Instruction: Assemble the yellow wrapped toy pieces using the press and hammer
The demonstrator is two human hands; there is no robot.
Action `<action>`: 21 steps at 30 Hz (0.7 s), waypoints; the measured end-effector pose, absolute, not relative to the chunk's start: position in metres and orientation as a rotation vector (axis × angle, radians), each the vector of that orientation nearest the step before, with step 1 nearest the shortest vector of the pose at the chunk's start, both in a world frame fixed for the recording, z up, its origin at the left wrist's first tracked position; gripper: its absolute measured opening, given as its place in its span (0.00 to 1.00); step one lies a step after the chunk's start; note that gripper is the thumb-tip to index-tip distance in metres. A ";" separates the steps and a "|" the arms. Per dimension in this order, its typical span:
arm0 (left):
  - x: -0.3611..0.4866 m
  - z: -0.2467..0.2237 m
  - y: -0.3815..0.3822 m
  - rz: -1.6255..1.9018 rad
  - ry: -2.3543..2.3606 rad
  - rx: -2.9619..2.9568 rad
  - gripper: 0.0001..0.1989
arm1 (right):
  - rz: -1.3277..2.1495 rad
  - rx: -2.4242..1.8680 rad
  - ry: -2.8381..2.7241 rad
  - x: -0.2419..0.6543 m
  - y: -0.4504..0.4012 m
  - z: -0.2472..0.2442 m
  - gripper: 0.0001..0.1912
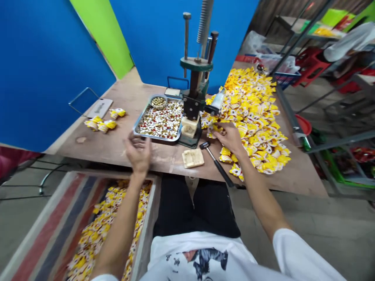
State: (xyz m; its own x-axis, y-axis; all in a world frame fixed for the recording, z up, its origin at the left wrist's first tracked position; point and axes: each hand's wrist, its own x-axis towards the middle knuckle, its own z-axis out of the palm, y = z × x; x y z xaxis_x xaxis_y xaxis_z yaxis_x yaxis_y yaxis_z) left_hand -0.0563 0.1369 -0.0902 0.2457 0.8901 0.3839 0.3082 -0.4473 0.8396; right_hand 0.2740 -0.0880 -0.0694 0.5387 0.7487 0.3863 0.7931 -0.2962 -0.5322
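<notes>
My left hand (138,152) is over the table's front edge, at the near left corner of a metal tray (136,130) of small white, red and gold pieces. Its fingers are curled and blurred, and what they may hold is hidden. On the right, my right hand (228,136) reaches into the near left side of a big pile of yellow and white figures (254,117), fingers closed at one of them. Between the hands stands a green and black hand press (195,93) with a cream block (189,127) at its base. A second cream block (192,158) lies in front.
A black-handled hammer (218,166) lies right of the loose block. Several yellow figures (101,124) and a white tag (100,108) sit at the left. Below the table is a lined crate (61,222) of yellow pieces. Metal shelving (293,113) stands at the right.
</notes>
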 end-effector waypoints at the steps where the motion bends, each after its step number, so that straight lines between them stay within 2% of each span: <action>1: -0.045 -0.099 0.100 1.149 0.972 1.905 0.32 | -0.110 -2.013 -1.193 0.275 -0.087 -0.069 0.22; 4: -0.016 -0.126 0.003 1.115 0.673 1.974 0.32 | -0.220 -1.874 -1.130 0.279 -0.078 -0.066 0.22; 7: 0.002 -0.135 -0.047 1.084 0.589 1.943 0.31 | -0.250 -1.797 -1.111 0.284 -0.072 -0.058 0.22; 12: 0.030 -0.096 -0.040 1.045 0.615 1.775 0.24 | 0.087 -1.657 -1.054 0.282 -0.087 -0.037 0.25; 14: 0.044 -0.079 -0.031 1.016 0.568 1.713 0.31 | 0.280 -1.590 -1.025 0.275 -0.097 -0.028 0.23; 17: 0.062 -0.070 -0.028 1.081 0.530 1.744 0.47 | 0.573 -1.490 -0.961 0.258 -0.104 -0.017 0.21; 19: 0.067 -0.073 -0.032 1.164 0.561 1.801 0.47 | 0.721 -1.415 -0.892 0.242 -0.103 -0.016 0.20; 21: 0.064 -0.079 -0.035 1.221 0.649 1.772 0.41 | 0.839 -1.345 -0.793 0.226 -0.099 -0.023 0.22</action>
State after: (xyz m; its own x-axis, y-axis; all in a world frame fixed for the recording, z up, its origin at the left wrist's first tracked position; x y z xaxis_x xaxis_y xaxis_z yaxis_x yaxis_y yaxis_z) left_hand 0.0642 -0.0354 -0.0791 0.3845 0.7935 0.4717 -0.0532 -0.4911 0.8695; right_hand 0.2256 -0.0992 -0.0232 0.4911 0.8711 0.0069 -0.0563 0.0396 -0.9976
